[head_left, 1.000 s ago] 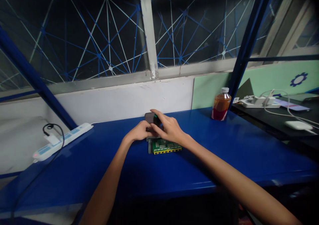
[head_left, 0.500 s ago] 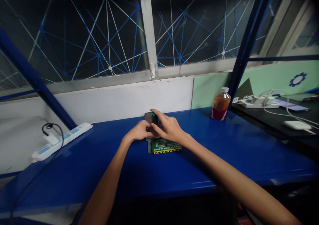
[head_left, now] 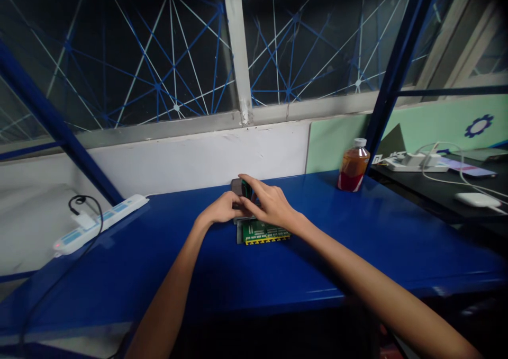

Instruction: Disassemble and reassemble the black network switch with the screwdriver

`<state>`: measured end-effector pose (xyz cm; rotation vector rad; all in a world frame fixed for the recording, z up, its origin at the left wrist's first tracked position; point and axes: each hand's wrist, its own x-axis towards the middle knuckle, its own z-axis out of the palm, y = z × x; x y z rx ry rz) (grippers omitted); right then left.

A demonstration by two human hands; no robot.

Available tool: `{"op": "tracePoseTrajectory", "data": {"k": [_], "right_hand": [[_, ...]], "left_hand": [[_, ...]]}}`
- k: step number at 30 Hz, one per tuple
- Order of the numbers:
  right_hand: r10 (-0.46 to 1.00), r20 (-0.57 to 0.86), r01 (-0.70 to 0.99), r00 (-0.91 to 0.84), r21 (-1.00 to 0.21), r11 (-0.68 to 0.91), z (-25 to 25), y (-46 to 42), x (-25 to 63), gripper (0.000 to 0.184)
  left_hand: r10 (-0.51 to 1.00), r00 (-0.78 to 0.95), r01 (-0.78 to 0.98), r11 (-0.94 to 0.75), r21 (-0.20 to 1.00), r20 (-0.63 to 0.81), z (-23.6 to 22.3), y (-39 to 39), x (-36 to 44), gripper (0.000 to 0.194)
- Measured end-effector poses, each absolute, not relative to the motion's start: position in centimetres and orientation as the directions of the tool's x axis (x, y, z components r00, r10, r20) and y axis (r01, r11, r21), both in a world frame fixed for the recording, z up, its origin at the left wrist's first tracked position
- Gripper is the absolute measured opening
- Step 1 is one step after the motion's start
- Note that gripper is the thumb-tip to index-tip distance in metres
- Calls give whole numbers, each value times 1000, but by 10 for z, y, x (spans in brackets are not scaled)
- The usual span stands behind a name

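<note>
A small dark grey, box-like object (head_left: 237, 186) with a bit of green at its side is between my two hands at the middle of the table. My left hand (head_left: 222, 208) holds it from the left, thumb pointing inward. On its right, my right hand (head_left: 273, 203) grips it with index finger on top and thumb lower down. Its lower part is hidden by my fingers, and I cannot make out its exact kind. Just below my hands lies a flat green piece (head_left: 266, 232) with white print and a yellow-and-black front edge, partly covered by my right hand.
The blue table (head_left: 317, 242) runs along a white wall. A white power strip (head_left: 119, 211) with a black cable lies at the left. A bottle of reddish-brown drink (head_left: 352, 168) stands at the back right. Chargers and white cables (head_left: 416, 161) lie on a black table farther right.
The view has shifted very slightly. My right fingers have moved a little on the dark object, and less of its green side shows; both hands stay in place.
</note>
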<state>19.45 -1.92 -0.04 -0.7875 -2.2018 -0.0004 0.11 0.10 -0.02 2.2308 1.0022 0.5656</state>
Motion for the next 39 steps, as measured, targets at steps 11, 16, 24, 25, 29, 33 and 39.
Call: {"op": "tracePoseTrajectory", "data": {"k": [11,16,24,25,29,33,39], "right_hand": [[529,673,534,-517,-229,814,2,-21,195,54],[531,672,544,-517,-221,809,2,-21,195,54],[517,682,543,-518,-205,815,1,-20,196,54],[513,683,542,-520,-201,816,1,-20,196,54],[507,683,546,-526,-186,817,1,-20,195,53],[497,686,542,-531,-176,822,1,-22,194,53],[499,697,560,-515,-167,811,1,-21,194,53]], "left_hand": [[808,576,542,-492,681,125,-5,4,0,14],[813,568,559,-494,666,126,-6,5,-1,16],[795,598,539,-495,682,104,-4,3,0,14],[798,595,546,-488,681,95,-4,3,0,14],[798,597,557,-483,676,79,-3,3,-1,13],[805,587,563,-485,670,89,-3,4,-2,14],[832,542,602,-485,634,121,-4,5,-1,18]]}}
